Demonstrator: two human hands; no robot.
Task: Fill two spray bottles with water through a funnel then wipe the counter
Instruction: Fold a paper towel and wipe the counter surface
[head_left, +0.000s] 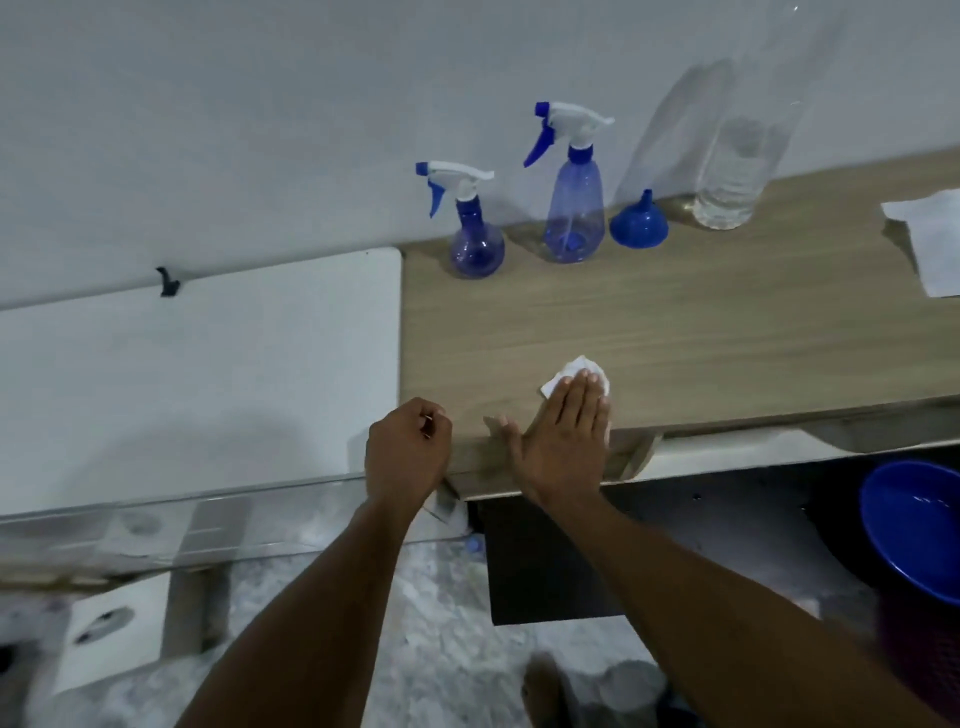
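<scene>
Presses a crumpled white tissue (571, 370) flat onto the wood-grain counter (701, 338) with the right hand (563, 441), fingers straight and pressed together, thumb spread out to the side, with just the far edge of the tissue showing past the fingertips, close to the counter's front edge. Holds the left hand (408, 449) curled in a loose fist just beside the right, above the counter's front left corner, touching nothing, with nothing visible inside it.

Looks down on a row at the back of the counter, against the wall: a small round blue spray bottle (475, 244) at the left, a taller blue spray bottle (574, 208) just beside it, both upright with white-and-blue trigger heads screwed on; then a blue funnel (639, 223) standing mouth down, spout up; then a clear plastic water bottle (732, 171), partly full. Also takes in a white paper sheet (930, 244) on the counter's far right, a white tabletop (208, 374) adjoining at the left, and a blue basin (914, 525) lower down at the right.
</scene>
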